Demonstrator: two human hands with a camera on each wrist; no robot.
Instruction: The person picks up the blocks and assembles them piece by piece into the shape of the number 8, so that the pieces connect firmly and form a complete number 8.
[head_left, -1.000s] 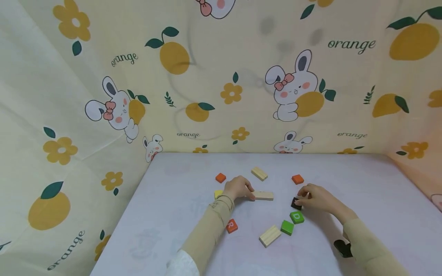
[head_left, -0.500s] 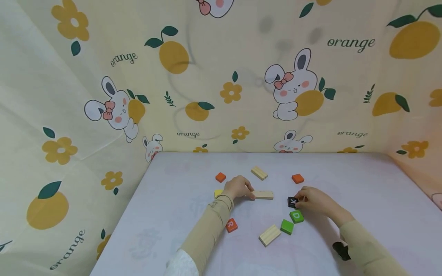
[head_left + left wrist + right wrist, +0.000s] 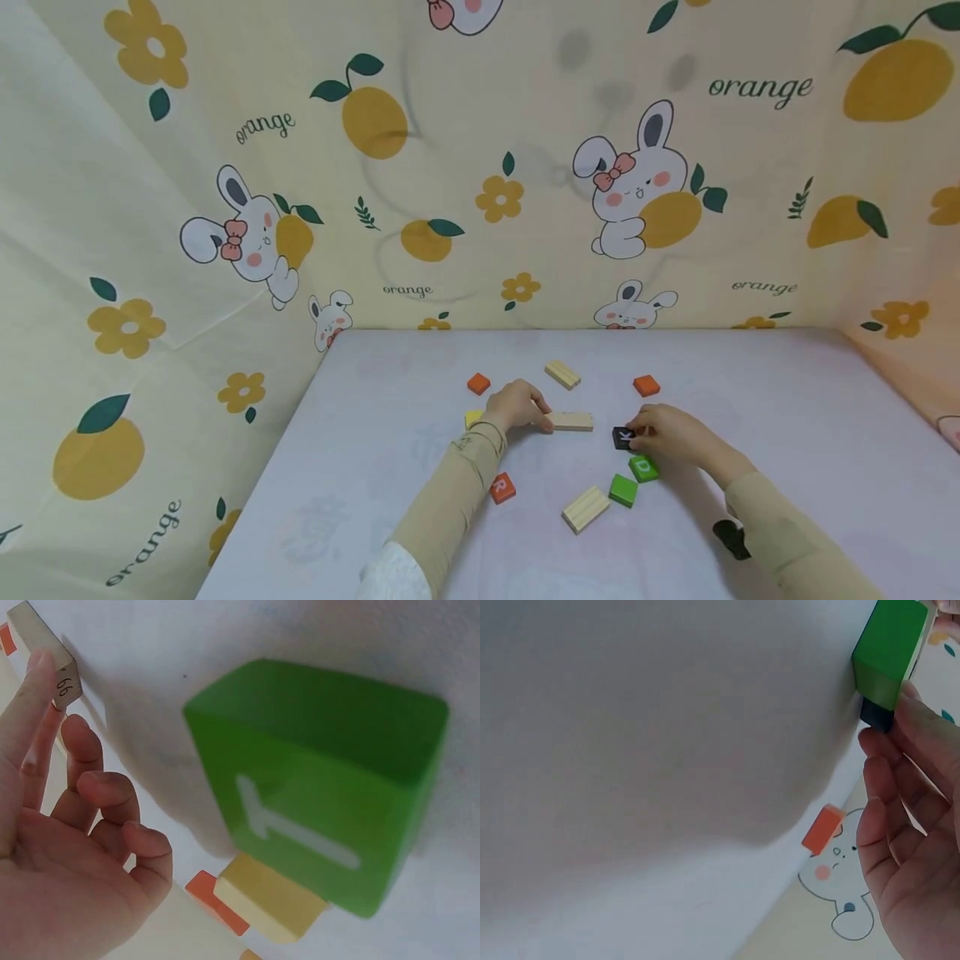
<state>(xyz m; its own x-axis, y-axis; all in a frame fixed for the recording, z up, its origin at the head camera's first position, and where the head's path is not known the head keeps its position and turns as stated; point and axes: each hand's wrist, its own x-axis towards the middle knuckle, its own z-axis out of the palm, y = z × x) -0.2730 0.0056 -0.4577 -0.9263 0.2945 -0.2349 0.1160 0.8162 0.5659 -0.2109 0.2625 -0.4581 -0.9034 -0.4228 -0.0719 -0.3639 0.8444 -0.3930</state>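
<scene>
Head view, right of centre: we find the right hand (image 3: 672, 431) partly covering the black square tile (image 3: 620, 437). Centre: the left hand (image 3: 516, 405) hides the left end of the rectangular wooden block (image 3: 573, 422).

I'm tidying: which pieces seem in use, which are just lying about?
Seemingly used:
middle wood block, in left hand
K tile, in right hand

Lying about:
D tile
R tile
T tile
blank-topped green tile
yellow block
orange tiles
near wood block
far wood block

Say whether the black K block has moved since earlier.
Yes: the black K block has shifted left in the head view, judged against the rightmost orange block.
</scene>
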